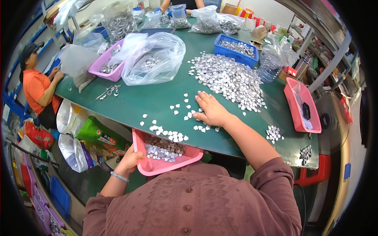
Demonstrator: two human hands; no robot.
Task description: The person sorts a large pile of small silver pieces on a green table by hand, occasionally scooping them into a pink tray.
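My left hand grips the left rim of a pink plastic basket, held against the front edge of the green table. Inside the basket lie small flat silvery pieces, with darker brownish ones behind them. My right hand rests flat on the table, fingers spread, touching a few scattered pieces. More of these pieces form a loose line by the basket's far rim. Beyond my right hand spreads a large heap of similar silvery pieces.
A blue bin stands behind the heap. At right are a pink tray and a small cluster of pieces. Clear plastic bags and a pink bin sit far left. A person in orange works beyond the left edge.
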